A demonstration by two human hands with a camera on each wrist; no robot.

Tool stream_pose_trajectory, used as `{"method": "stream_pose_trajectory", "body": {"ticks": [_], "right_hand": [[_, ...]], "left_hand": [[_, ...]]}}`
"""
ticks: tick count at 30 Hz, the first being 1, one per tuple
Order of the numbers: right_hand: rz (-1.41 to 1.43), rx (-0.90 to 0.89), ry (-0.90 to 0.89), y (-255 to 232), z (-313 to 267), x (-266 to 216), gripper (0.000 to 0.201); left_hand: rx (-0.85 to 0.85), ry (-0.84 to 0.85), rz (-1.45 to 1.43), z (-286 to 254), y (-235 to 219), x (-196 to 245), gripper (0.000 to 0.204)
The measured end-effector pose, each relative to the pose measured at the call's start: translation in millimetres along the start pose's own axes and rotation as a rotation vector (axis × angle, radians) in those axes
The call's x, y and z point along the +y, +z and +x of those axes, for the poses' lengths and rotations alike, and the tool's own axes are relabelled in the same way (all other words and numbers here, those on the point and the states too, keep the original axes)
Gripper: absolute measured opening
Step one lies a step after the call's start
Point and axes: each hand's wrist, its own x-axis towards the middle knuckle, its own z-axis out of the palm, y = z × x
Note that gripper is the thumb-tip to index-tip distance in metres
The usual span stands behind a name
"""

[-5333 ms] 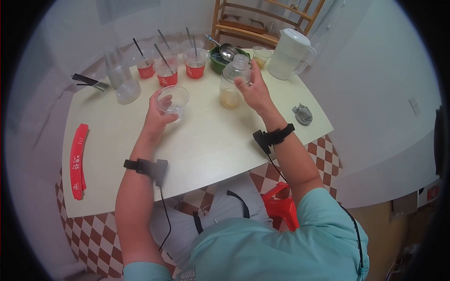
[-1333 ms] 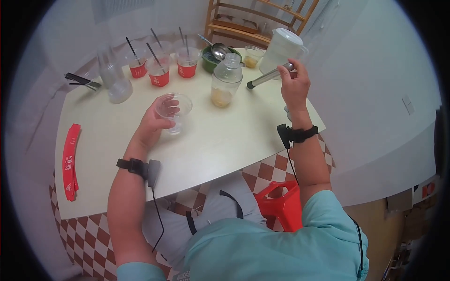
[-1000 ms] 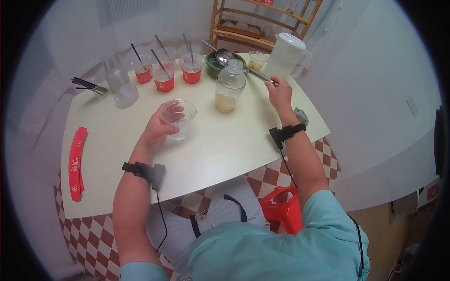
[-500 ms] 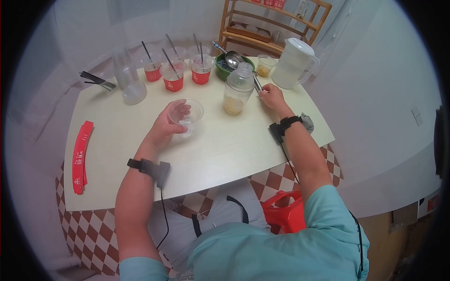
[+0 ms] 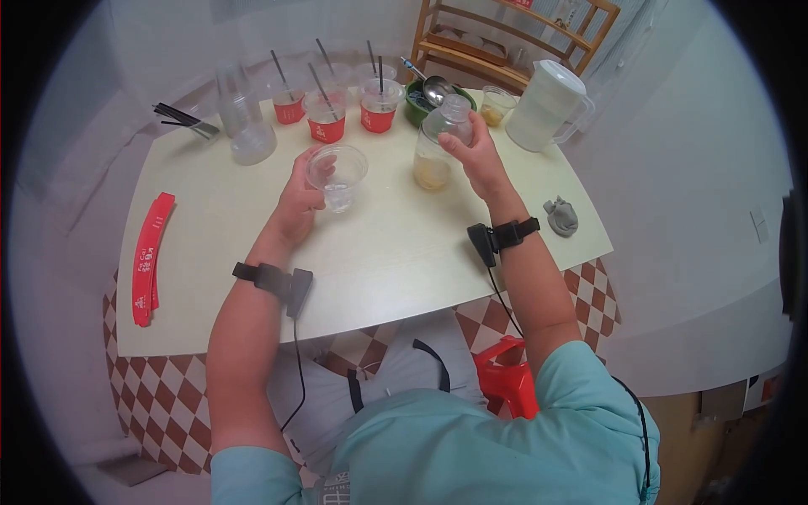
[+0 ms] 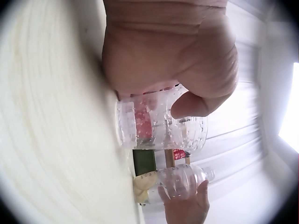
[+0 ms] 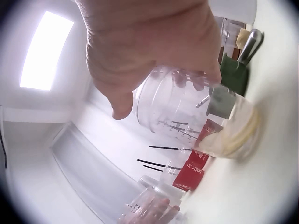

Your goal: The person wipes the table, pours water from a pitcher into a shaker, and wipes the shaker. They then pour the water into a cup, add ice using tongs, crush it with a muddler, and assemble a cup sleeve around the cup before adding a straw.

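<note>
My left hand (image 5: 296, 200) grips a clear plastic cup (image 5: 338, 187) just above the table. In the left wrist view the thumb and fingers wrap the cup, and clear wet bits show inside. My right hand (image 5: 483, 160) is around a clear shaker (image 5: 431, 172) standing upright with pale yellow slices (image 7: 238, 135) at its bottom. In the right wrist view the fingers lie behind the shaker and the thumb is at its shoulder. A metal muddler (image 7: 252, 45) lies beside the green bowl; in the head view the hand and shaker hide it.
Several red-sleeved cups (image 5: 326, 128) with black straws stand at the back. Stacked clear cups (image 5: 252, 145), black straws (image 5: 185, 119) and red sleeves (image 5: 147, 261) are on the left. A green bowl (image 5: 414, 108) with a ladle (image 5: 438, 89), a pitcher (image 5: 543, 109) and a grey cloth (image 5: 561, 217) are right.
My right hand has set the metal muddler down behind the shaker, let go and taken hold of the shaker. My left hand keeps its hold on the cup.
</note>
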Motion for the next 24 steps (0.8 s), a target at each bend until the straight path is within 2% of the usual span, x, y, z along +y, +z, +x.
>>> {"method": "stream_pose_trajectory", "body": {"ticks": [6,8,9,11,12,14,15,17,18,20,22,23,24], "right_hand": [[-0.070,0.000,-0.050,37.0,-0.4,4.2,0.097],[-0.002,-0.027,-0.095,39.1,-0.7,12.8,0.097],[0.060,-0.051,-0.142,41.0,-1.1,13.5,0.097],[0.110,-0.086,-0.120,38.6,-3.1,12.9,0.096],[0.153,-0.120,-0.105,37.4,-5.0,12.2,0.096],[0.158,-0.157,-0.092,34.9,-5.1,15.8,0.096],[0.154,-0.185,-0.083,33.7,-4.5,16.9,0.097],[0.124,-0.201,-0.098,34.5,-5.8,19.2,0.097],[0.092,-0.215,-0.115,35.4,-6.6,20.7,0.098],[0.098,-0.228,-0.111,37.7,-7.8,19.5,0.099],[0.101,-0.240,-0.106,39.1,-9.3,20.7,0.100],[0.130,-0.251,-0.112,39.0,-9.0,21.2,0.100],[0.159,-0.261,-0.119,38.9,-9.0,21.5,0.101]], "left_hand": [[-0.011,0.125,-0.142,1.5,-5.7,1.3,0.088],[0.067,0.151,-0.287,0.9,-6.0,5.5,0.082],[0.075,0.149,-0.283,3.1,-11.2,4.9,0.082],[0.212,0.211,-0.259,7.6,-21.2,4.6,0.067],[0.220,0.208,-0.254,8.0,-19.4,7.5,0.067],[0.414,0.284,0.054,8.6,-18.1,16.0,0.047],[0.419,0.284,0.057,7.0,-12.9,22.0,0.047],[0.382,0.431,0.274,4.3,6.5,35.0,0.028],[0.386,0.429,0.275,6.2,17.5,41.2,0.028],[0.272,0.462,0.489,16.1,43.4,54.0,0.026],[0.209,0.472,0.743,28.8,81.2,74.1,0.036],[0.213,0.470,0.742,36.4,96.7,76.5,0.036],[0.184,0.538,0.904,44.1,110.8,78.1,0.041]]}}
